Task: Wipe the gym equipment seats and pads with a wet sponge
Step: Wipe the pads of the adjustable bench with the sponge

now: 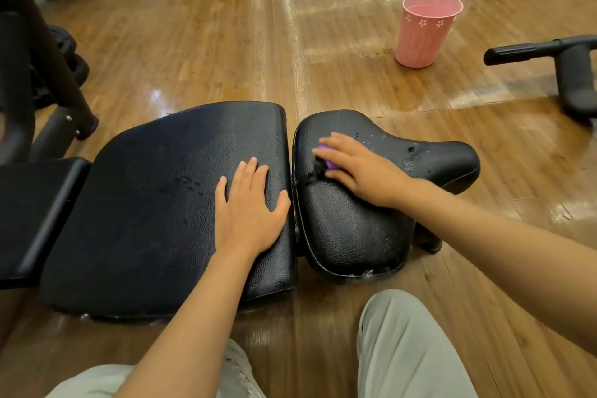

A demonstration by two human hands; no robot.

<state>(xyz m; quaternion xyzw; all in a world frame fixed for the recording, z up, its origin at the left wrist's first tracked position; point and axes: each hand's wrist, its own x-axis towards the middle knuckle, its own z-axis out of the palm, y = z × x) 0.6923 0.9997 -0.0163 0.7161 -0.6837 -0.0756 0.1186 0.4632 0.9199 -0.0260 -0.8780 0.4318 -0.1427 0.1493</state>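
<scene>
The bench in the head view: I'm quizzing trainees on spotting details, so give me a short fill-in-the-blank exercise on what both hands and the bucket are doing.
1. The right hand presses a sponge of ____ colour onto the seat pad.
2. The left hand lies flat, fingers straight, on the larger ____ pad.
3. The pink bucket stands upright on the wooden ____.
4. White droplets or foam speckle the seat pad's ____ end, toward the bucket.

Missing words: purple; back; floor; narrow
</scene>
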